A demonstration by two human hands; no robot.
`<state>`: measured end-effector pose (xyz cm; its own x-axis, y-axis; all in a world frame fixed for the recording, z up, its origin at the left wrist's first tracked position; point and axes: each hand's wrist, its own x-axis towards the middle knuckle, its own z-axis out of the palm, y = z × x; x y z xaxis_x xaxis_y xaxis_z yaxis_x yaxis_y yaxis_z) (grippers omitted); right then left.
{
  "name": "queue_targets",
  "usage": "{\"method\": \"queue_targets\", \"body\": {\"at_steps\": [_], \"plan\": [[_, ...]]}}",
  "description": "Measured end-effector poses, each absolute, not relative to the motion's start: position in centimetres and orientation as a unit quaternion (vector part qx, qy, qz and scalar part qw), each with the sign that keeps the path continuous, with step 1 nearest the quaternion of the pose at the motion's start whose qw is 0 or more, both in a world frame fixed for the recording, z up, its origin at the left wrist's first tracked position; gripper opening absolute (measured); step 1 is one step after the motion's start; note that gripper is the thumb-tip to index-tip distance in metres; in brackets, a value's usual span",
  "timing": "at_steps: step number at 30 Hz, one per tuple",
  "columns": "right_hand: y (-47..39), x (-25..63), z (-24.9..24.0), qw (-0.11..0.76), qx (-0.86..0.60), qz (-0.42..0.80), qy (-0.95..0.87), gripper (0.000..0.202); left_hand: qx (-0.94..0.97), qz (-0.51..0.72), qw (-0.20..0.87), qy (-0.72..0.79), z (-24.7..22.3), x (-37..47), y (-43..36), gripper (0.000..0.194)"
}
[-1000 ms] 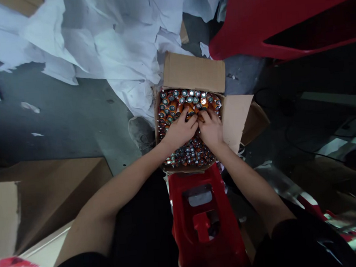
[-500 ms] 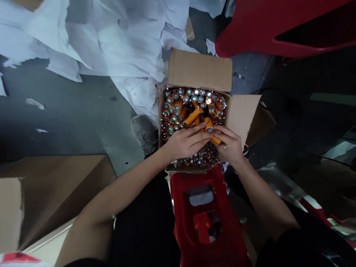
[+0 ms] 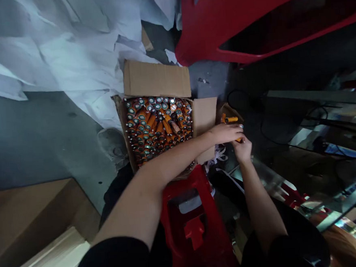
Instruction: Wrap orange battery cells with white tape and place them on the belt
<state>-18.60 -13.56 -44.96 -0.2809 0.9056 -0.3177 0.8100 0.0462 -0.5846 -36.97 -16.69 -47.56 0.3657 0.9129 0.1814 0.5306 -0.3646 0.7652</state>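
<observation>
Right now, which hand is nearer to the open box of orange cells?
Left. The left hand is just past the side flap of the open box, its forearm crossing over the box; the right hand is farther out that way.

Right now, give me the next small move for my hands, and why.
I'd probably steady the lower orange piece first: the left hand and right hand meet at it, beyond the open carton's flap, where a loose grip might drop it.
</observation>
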Motion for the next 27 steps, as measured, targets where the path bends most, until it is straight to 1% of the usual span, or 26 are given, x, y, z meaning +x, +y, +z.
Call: {"method": "queue_targets", "body": {"at_steps": [3,5,6,8,10,11,13,15,18,20,24,27], "plan": [[-12.4,-19.4,-48.8,0.073,-0.592,0.369,-0.712,0.055,0.748,0.283,0.315,0.511,-48.6,-36.4,-19.5,0.026],[-13.1,-20.6,-49.3,0.087,-0.591,0.377,-0.708,0.061,0.756,0.306,0.293,0.499,-48.4,-38.1,-24.2,0.024],[-13.8,-21.4,-48.9,0.1,-0.59,0.375,-0.708,0.06,0.76,0.319,0.277,0.494,-48.1,-39.5,-26.9,0.023],[-15.7,-23.9,-47.3,0.126,-0.552,0.365,-0.739,0.049,0.747,0.318,0.246,0.529,-47.8,-43.5,-31.7,0.024],[-17.8,-27.7,-45.5,0.122,-0.45,0.358,-0.809,0.035,0.689,0.287,0.214,0.63,-48.0,-48.3,-34.9,0.025],[-18.8,-29.9,-44.9,0.103,-0.382,0.354,-0.847,0.031,0.642,0.27,0.196,0.69,-48.3,-50.7,-35.7,0.026],[-20.2,-34.6,-44.7,0.043,-0.264,0.335,-0.904,0.035,0.548,0.241,0.169,0.783,-48.9,-54.6,-36.1,0.035],[-20.9,-38.7,-45.7,-0.01,-0.207,0.292,-0.934,0.045,0.499,0.22,0.165,0.822,-49.3,-56.9,-35.6,0.045],[-21.1,-42.4,-48.0,-0.05,-0.217,0.218,-0.95,0.063,0.495,0.194,0.185,0.826,-49.4,-57.5,-35.1,0.048],[-21.0,-43.3,-49.0,-0.067,-0.236,0.191,-0.95,0.07,0.494,0.183,0.198,0.827,-49.2,-56.8,-35.0,0.049],[-21.0,-43.6,-49.2,-0.101,-0.249,0.18,-0.946,0.067,0.482,0.17,0.221,0.831,-48.7,-55.9,-34.6,0.05],[-21.5,-43.8,-49.2,-0.098,-0.265,0.187,-0.941,0.06,0.466,0.15,0.23,0.841,-48.5,-56.0,-33.7,0.049]]}}
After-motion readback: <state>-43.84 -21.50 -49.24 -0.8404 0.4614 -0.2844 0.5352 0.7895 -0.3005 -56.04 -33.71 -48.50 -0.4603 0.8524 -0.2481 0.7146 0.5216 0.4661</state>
